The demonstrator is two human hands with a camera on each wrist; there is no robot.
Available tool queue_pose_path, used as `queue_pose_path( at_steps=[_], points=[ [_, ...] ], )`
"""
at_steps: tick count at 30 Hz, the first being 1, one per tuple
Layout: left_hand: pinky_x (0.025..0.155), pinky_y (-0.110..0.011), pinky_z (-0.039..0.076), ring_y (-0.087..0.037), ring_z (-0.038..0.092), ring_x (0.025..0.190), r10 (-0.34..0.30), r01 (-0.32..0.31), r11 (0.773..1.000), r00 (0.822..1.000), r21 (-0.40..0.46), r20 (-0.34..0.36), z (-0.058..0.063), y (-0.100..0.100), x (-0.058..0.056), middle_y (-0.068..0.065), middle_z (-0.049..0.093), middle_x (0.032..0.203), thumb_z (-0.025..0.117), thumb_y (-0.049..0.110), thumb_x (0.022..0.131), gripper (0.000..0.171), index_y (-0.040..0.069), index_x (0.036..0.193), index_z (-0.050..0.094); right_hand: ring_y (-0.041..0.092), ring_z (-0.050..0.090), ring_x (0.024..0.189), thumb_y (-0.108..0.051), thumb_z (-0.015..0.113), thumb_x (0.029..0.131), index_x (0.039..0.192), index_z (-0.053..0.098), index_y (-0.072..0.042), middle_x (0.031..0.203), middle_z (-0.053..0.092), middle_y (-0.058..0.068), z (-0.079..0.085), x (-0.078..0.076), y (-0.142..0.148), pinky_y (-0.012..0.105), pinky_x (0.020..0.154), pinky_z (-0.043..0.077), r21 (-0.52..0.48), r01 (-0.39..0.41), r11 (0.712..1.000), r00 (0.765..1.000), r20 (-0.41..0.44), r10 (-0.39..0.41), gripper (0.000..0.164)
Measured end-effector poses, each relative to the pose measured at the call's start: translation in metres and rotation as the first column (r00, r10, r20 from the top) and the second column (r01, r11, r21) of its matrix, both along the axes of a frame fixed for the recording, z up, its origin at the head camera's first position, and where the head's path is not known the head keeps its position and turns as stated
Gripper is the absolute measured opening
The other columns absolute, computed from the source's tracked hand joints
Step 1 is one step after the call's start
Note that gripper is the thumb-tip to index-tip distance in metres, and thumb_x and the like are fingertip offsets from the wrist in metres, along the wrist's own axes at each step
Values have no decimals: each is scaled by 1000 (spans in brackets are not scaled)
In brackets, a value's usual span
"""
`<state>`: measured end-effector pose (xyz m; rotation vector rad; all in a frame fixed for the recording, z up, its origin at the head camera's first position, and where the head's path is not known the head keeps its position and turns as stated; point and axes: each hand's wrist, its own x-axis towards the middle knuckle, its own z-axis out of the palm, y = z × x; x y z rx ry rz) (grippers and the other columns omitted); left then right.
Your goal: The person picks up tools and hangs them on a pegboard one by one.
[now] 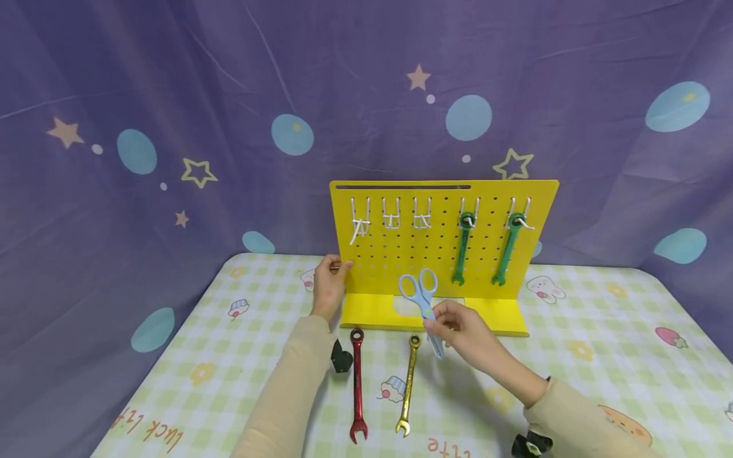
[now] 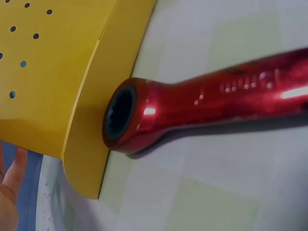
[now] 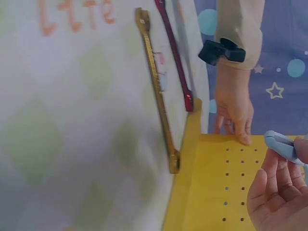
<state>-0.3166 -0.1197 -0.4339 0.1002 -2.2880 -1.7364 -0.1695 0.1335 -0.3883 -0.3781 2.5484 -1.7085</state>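
My right hand (image 1: 466,334) pinches light blue scissors (image 1: 426,305) near the blades, finger loops up, in front of the yellow pegboard (image 1: 395,270). At the board's left edge, my left hand (image 1: 329,289) holds on, the thumb over the front and the other fingers partly hidden behind. A red combination wrench (image 1: 357,381) lies by the base, its ring end close to the base in the left wrist view. To its right lies a gold combination wrench (image 1: 409,388). Two green wrenches, one left (image 1: 462,254) and one right (image 1: 506,254), hang from hooks on the board's right half.
Three more white hooks, among them a middle one (image 1: 391,219), are fixed along the board's upper left. A checked cloth (image 1: 258,337) covers the table. Behind it hangs a purple patterned curtain (image 1: 366,76).
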Motion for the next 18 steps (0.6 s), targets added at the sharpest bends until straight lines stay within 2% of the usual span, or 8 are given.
queue_pose_path(
  at_steps=[9, 18],
  points=[
    [78, -31, 48, -24, 56, 91, -4, 4, 1000, 1000, 2, -8, -3, -1, -1, -12, 60, 100, 65, 18, 97, 19, 1, 100, 58, 18, 63, 80, -17, 63, 99, 105, 59, 1, 89, 70, 6, 18, -15, -4, 33, 67, 51, -37, 35, 999, 999, -12, -35, 19],
    [77, -29, 47, -24, 56, 90, -7, 7, 1000, 1000, 8, -11, -2, -1, -2, -12, 60, 99, 66, 17, 96, 18, 0, 99, 58, 16, 61, 77, -13, 60, 101, 108, 54, 5, 91, 69, 9, 32, -30, -2, 28, 65, 51, -129, 65, 990, 998, -12, -67, 20]
  ],
)
